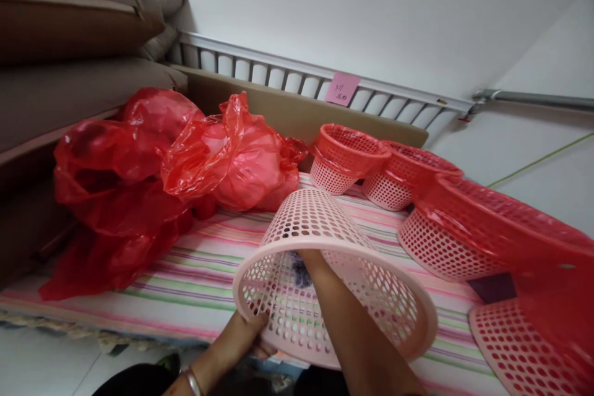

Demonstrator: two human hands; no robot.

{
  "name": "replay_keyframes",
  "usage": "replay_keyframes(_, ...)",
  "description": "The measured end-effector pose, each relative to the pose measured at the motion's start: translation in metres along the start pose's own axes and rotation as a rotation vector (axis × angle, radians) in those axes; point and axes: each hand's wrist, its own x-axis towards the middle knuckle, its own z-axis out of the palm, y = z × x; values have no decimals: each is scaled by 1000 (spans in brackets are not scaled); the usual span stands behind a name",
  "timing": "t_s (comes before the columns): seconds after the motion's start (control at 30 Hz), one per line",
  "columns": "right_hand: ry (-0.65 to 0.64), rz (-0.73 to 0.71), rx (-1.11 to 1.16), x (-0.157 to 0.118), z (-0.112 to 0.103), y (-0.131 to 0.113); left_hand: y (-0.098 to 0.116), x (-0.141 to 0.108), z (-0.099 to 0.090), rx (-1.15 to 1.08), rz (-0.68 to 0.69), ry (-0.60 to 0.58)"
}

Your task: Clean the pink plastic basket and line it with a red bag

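A pale pink perforated basket lies tilted on its side, its wide mouth facing me, over a striped cloth. My left hand, with a silver bangle at the wrist, grips the lower left of its rim, thumb at the edge. My right forearm reaches into the mouth; my right hand is inside, mostly hidden by the basket's rim and wall. A dark grey-purple fluffy cloth shows beside that hand, against the inside of the basket.
Filled red plastic bags lie at the back left, beside stacked brown cushions. Several pink baskets lined with red bags stand along the right. A metal rail with a pink note runs behind.
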Motion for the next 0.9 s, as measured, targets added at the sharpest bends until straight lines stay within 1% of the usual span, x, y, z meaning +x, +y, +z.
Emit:
replay_keyframes(0.07,-46,12,-6,-9,-3,-3,-1,0,0,-2,-2,-5)
replay_keyframes(0.1,-68,17,-17,-19,-6,-7,-2,1,0,-7,2,-12)
replay_keyframes(0.17,-107,22,-33,-50,-9,-15,-4,2,0,-10,8,-25)
replay_keyframes(0.27,-142,-8,-57,-111,-11,-28,-6,2,1,3,7,-4)
replay_keyframes(0.33,-161,-46,-73,-149,-12,-33,-7,1,2,3,11,-2)
replay_keyframes(0.4,-183,-83,-67,-176,-12,-33,-9,-1,2,-1,25,1)
replay_keyframes(0.47,-197,-124,-53,-189,-13,-30,-11,-4,2,-12,23,4)
replay_keyframes(0.53,-189,-167,-55,-188,-13,-26,-14,-7,0,-23,5,1)
replay_keyframes(0.57,-170,-173,-65,-183,-12,-25,-14,-8,-1,-25,-7,-13)
replay_keyframes(0.63,-114,-143,-95,-165,-10,-24,-13,-10,-3,-17,-18,-49)
replay_keyframes(0.7,-60,-82,-123,-137,-8,-24,-10,-12,-4,3,-30,-79)
replay_keyframes(0.77,-31,-35,-130,-105,-5,-24,-6,-13,-4,12,-41,-84)
replay_keyframes(0.9,12,-14,-85,-45,-1,-17,1,-16,0,7,-60,-58)
